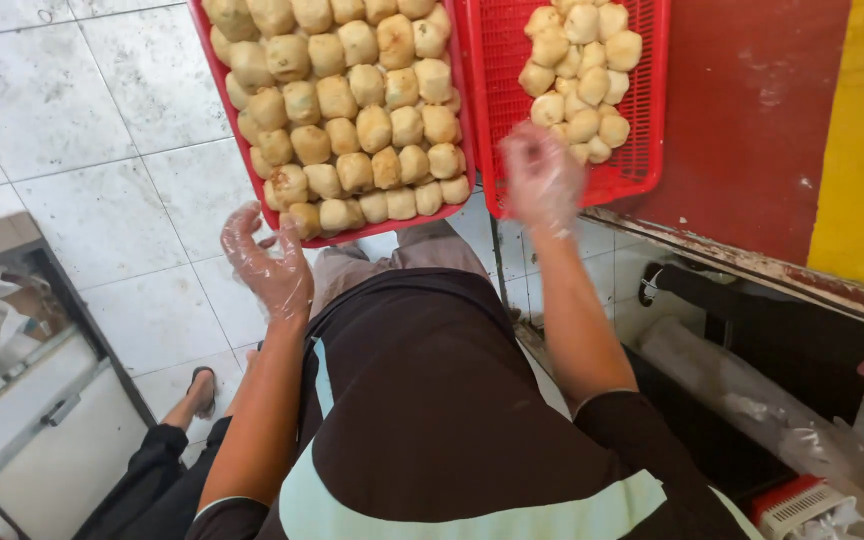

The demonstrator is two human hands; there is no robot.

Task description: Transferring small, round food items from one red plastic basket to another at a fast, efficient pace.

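White tiled floor (102,150) | left hand (270,262) released beside full tray (237,120) | right hand (542,180), grip unclear, over half-filled tray (642,110)

This looks like a small food-making workroom or bakery stall rather than a home. Two red mesh trays (480,150) carry batches of pale round buns (352,110), the hands wear clear disposable gloves (270,262), and the floor is white tile (82,150) (worn, with grimy grout) beside a red and yellow painted desk (752,130).
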